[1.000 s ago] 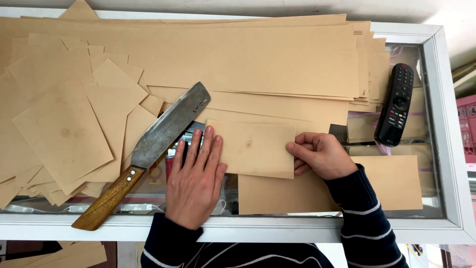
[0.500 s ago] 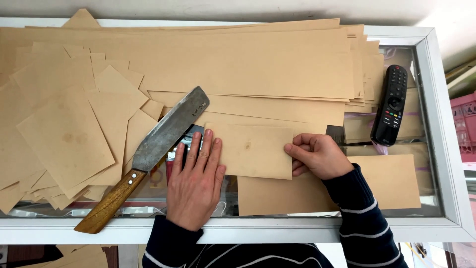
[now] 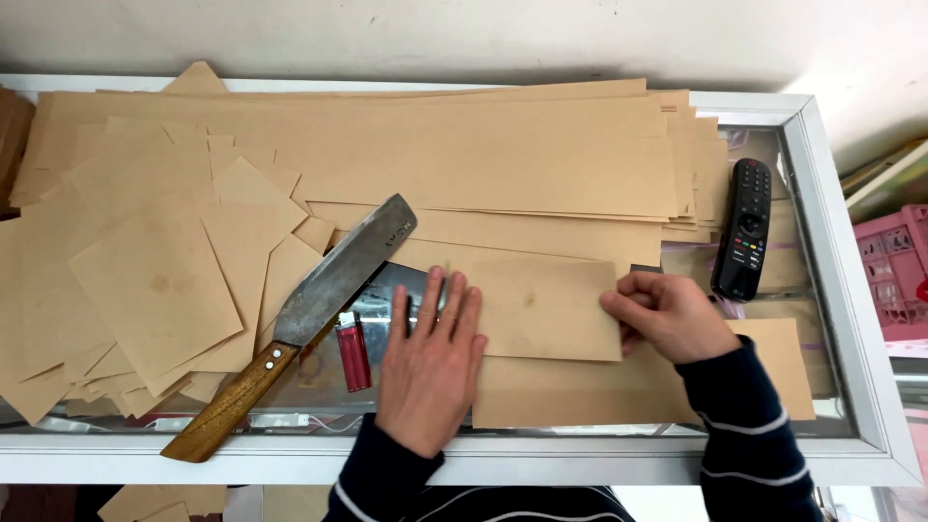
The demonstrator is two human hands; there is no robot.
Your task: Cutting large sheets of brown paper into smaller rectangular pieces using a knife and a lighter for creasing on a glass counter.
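While the left hand (image 3: 430, 372) is pressed flat, fingers spread, on the left end of a folded brown paper piece (image 3: 536, 307), the sheet's right edge is pinched between the curled fingers of the right hand (image 3: 667, 314). The two hands are kept apart, one at each end of the sheet, which is laid near the middle of the glass-topped counter (image 3: 851, 290), just toward six o'clock of centre. At nine o'clock from the left hand a red lighter (image 3: 353, 350) is seen on the glass, and beyond it, running from eight o'clock up toward the centre, a large cleaver (image 3: 300, 324) with a wooden handle is laid over the paper. Cut brown paper sheets (image 3: 155, 280) are heaped at nine o'clock, and long brown paper strips (image 3: 464, 155) are stacked across twelve o'clock. A black remote control (image 3: 742, 228) is placed at two o'clock. At three o'clock, off the counter, part of a pink crate (image 3: 894, 271) is visible; its contents cannot be made out.
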